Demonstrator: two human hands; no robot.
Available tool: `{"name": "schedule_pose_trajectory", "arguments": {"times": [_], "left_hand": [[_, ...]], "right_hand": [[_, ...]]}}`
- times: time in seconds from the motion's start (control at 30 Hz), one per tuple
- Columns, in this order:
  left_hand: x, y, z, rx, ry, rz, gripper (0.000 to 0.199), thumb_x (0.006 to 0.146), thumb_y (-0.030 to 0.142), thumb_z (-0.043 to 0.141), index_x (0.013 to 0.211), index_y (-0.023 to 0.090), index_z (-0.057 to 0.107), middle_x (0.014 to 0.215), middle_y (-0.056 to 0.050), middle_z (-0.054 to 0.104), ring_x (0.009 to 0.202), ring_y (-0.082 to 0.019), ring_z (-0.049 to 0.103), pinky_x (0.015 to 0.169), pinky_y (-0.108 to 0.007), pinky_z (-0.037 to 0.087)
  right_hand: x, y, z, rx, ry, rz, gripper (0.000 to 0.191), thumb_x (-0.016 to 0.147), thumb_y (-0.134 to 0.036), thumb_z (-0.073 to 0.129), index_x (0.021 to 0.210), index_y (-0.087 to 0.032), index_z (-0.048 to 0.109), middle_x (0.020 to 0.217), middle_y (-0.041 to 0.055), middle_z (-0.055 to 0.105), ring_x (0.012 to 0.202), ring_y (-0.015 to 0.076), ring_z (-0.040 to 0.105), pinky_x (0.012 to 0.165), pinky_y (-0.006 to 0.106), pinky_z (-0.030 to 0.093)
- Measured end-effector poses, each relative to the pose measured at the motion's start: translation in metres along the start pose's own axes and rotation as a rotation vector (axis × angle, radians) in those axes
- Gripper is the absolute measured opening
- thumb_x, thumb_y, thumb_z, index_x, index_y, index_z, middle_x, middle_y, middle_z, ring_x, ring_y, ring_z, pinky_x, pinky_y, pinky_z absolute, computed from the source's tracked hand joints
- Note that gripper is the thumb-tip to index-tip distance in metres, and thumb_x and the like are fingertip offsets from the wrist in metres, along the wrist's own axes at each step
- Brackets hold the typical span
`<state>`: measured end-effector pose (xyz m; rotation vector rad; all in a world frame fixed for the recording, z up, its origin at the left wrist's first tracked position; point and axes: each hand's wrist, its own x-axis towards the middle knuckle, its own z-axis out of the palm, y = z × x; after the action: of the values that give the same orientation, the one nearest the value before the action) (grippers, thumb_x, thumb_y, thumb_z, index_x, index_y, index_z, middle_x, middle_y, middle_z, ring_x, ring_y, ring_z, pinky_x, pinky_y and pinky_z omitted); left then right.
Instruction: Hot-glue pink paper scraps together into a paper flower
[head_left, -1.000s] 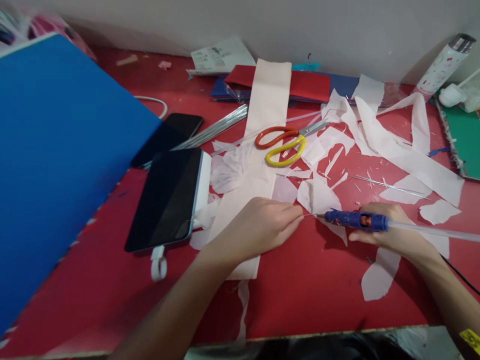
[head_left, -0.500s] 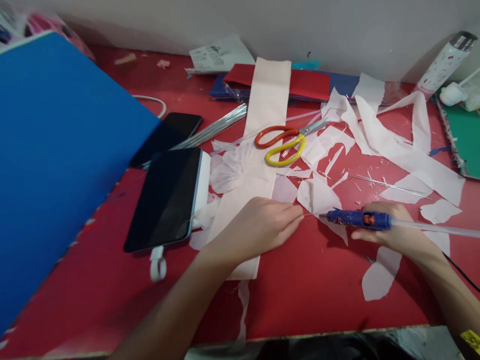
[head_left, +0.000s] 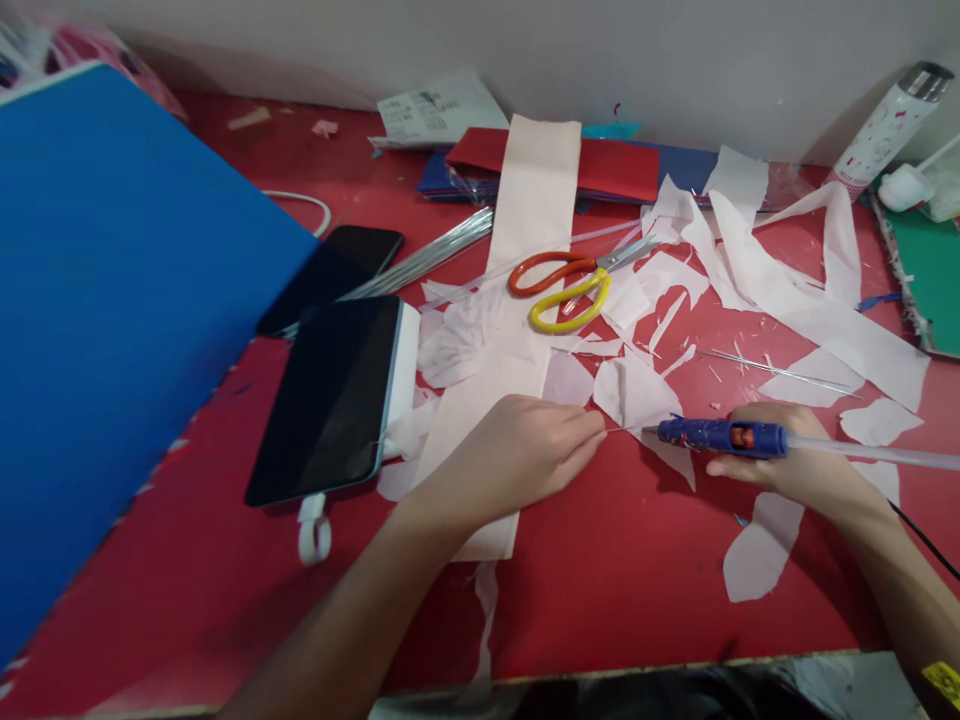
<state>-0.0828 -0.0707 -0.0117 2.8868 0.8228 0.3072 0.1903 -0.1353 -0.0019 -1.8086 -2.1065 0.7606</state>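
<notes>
Fingers [head_left: 581,440] pinch thin wire [head_left: 626,430] at glue gun [head_left: 721,437] nozzle.

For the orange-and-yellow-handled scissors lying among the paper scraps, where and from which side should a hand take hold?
Probably by the loop handles of the orange-and-yellow-handled scissors, coming from the left and above. The two loops lie flat and uncovered at the left end, while the metal blades point right toward the white paper scraps, partly over them. Neither hand is near it.
</notes>
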Motion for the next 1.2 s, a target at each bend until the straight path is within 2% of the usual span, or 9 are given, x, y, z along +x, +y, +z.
{"name": "schedule_pose_trajectory", "arguments": {"times": [0.57, 1.0, 1.2], "left_hand": [[0.0003, 0.0014, -0.0014, -0.022, -0.028, -0.024, 0.03, 0.093, 0.024, 0.037, 0.072, 0.019, 0.059, 0.064, 0.002, 0.064, 0.056, -0.012, 0.056, 0.055, -0.026, 0.031], [-0.0007, 0.0004, -0.0009, -0.076, -0.109, -0.047, 0.032, 0.094, 0.024, 0.033, 0.073, 0.019, 0.057, 0.065, 0.001, 0.062, 0.058, -0.012, 0.055, 0.055, -0.026, 0.03], [0.0002, 0.0013, -0.0019, -0.082, -0.115, -0.049, 0.031, 0.093, 0.023, 0.033, 0.074, 0.019, 0.057, 0.066, 0.001, 0.062, 0.058, -0.012, 0.055, 0.055, -0.026, 0.031]], "right_hand": [[0.0, -0.0017, -0.0057, -0.012, 0.015, 0.024, 0.038, 0.069, -0.054, 0.066, 0.059, -0.02, 0.053, 0.051, -0.0032, 0.052, 0.045, 0.0099, 0.042, 0.044, 0.025, 0.027], [-0.0026, 0.0031, -0.0071, -0.017, -0.009, 0.086, 0.038, 0.069, -0.057, 0.065, 0.063, -0.02, 0.059, 0.052, -0.0032, 0.052, 0.045, 0.0098, 0.042, 0.044, 0.024, 0.03], [-0.0033, 0.0012, -0.0082, -0.023, 0.008, 0.083, 0.038, 0.069, -0.057, 0.064, 0.061, -0.02, 0.057, 0.051, -0.0031, 0.052, 0.045, 0.0095, 0.042, 0.044, 0.024, 0.031]]}}
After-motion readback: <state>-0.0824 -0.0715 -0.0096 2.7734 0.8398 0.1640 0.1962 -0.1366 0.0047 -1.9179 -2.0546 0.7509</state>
